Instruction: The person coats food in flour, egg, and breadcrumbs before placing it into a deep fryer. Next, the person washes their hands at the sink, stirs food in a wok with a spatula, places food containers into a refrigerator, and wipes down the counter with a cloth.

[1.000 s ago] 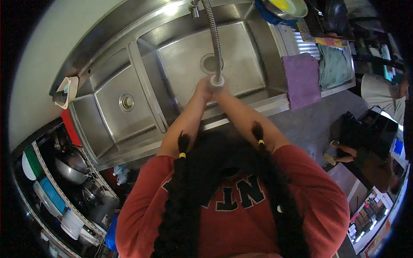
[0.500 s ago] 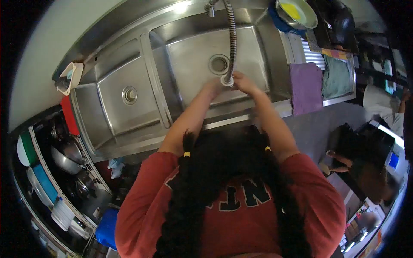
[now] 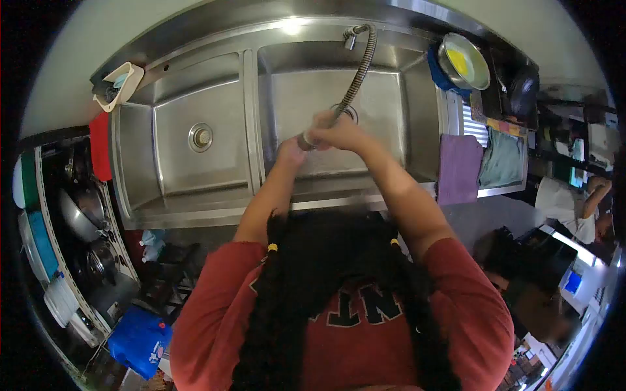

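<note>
My right hand point(image 3: 338, 133) is closed around the lower end of a flexible metal faucet hose point(image 3: 362, 75), over the right sink basin point(image 3: 385, 143). The hose's pale spout end point(image 3: 305, 141) sticks out past my fingers and tilts to the left. Just below that end is my left hand point(image 3: 290, 154), close to the spout. Its fingers are blurred and partly hidden, so I cannot see how they are bent. Part of the drain point(image 3: 351, 113) shows behind the hose and my right hand.
The left basin point(image 3: 215, 163) has its own drain. A cream caddy point(image 3: 127, 85) with scrubbers sits at the far left corner. To the right are a metal bowl point(image 3: 481, 72), a purple cloth point(image 3: 458, 168) and a green cloth point(image 3: 503, 159). Another person point(image 3: 567, 208) stands further right.
The hose end has swung left and tilted, with my right hand now wrapped around it. My left hand has shifted left and down. The camera view has also moved.
</note>
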Action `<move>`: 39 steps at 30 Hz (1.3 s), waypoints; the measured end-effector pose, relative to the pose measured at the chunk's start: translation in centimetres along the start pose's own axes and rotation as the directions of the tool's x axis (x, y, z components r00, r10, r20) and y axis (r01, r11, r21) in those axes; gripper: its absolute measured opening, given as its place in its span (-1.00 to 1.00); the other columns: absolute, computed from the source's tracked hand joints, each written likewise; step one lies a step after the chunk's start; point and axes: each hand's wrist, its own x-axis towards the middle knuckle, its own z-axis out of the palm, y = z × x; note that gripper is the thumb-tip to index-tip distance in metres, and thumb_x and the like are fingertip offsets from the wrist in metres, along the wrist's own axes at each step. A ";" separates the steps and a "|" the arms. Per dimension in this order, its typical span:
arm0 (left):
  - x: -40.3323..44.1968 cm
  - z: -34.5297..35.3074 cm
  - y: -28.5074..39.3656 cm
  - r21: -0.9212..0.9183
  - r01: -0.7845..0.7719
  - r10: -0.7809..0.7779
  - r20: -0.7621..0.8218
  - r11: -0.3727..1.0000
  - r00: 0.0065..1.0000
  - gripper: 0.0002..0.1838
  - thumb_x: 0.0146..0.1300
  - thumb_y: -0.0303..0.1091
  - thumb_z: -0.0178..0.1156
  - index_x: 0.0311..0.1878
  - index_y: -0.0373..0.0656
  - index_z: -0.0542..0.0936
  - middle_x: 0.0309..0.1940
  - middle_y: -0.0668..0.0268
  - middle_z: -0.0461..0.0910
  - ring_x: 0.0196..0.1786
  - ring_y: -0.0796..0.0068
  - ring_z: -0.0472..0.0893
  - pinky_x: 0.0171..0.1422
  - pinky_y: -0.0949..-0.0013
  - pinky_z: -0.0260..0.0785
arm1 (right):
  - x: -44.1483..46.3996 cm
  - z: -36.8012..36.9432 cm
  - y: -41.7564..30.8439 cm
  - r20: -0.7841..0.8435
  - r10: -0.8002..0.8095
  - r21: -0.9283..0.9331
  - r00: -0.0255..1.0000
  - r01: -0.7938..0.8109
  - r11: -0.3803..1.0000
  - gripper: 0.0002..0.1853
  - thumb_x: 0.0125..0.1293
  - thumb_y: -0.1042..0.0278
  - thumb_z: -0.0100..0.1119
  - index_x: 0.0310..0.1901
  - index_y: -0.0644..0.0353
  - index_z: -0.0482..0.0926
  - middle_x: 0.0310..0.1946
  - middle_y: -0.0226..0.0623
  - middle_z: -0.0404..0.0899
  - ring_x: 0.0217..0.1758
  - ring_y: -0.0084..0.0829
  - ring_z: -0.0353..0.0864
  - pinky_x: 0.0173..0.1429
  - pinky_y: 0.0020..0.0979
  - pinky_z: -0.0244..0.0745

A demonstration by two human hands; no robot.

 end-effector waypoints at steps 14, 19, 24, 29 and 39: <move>-2.0 -0.9 -0.1 0.426 0.248 0.117 -0.667 0.870 0.736 -0.80 0.23 -0.23 0.21 -0.09 0.02 0.55 -0.37 0.39 0.43 -0.27 0.35 0.50 0.06 -0.43 0.21 | 13.8 0.4 2.9 -0.195 -0.772 -0.655 0.605 0.506 0.562 -0.89 0.18 0.45 0.23 -0.25 0.09 0.66 -0.25 -0.12 0.62 -0.05 -0.11 0.56 0.00 -0.17 0.48; -1.6 -2.3 0.3 0.491 0.289 0.077 -0.599 0.822 0.797 -0.75 0.21 -0.18 0.21 -0.07 0.00 0.55 -0.32 0.36 0.46 -0.18 0.25 0.55 0.11 -0.42 0.21 | 10.9 -4.5 5.0 -0.403 -0.549 -0.660 0.732 0.182 0.729 -0.83 0.18 0.47 0.16 -0.22 0.01 0.66 -0.03 -0.08 0.58 0.05 -0.03 0.56 0.12 -0.14 0.47; 0.1 -6.6 0.3 0.539 0.371 -0.026 -0.542 0.756 0.840 -0.62 0.32 -0.05 0.07 0.13 0.05 0.48 0.09 0.29 0.47 0.07 0.24 0.46 0.14 -0.40 0.18 | 6.8 -11.9 7.3 -0.379 -0.564 -0.853 0.734 -0.040 0.520 -0.83 0.25 0.41 0.07 -0.16 0.06 0.62 -0.06 -0.03 0.59 -0.07 0.01 0.61 0.02 -0.08 0.49; 0.3 -7.2 -0.3 0.681 0.395 0.076 -0.551 0.616 0.831 -0.71 0.25 -0.09 0.13 -0.08 -0.04 0.55 -0.20 0.29 0.51 -0.12 0.22 0.50 -0.13 -0.39 0.31 | 2.9 -19.0 8.0 -0.436 -0.454 -0.827 0.777 -0.146 0.543 -0.80 0.20 0.38 0.12 -0.14 0.03 0.63 -0.01 0.01 0.58 -0.02 0.01 0.61 0.05 -0.08 0.50; 0.0 -6.9 -0.4 0.748 0.473 0.072 -0.565 0.466 0.822 -0.71 0.23 -0.13 0.14 -0.02 0.03 0.59 -0.24 0.36 0.53 -0.12 0.32 0.47 -0.02 -0.29 0.26 | -6.5 -22.9 5.6 -0.431 -0.069 -0.817 0.900 -0.356 0.453 -0.82 0.13 0.20 0.26 -0.29 0.08 0.70 -0.27 0.02 0.65 -0.13 0.03 0.64 -0.01 -0.04 0.50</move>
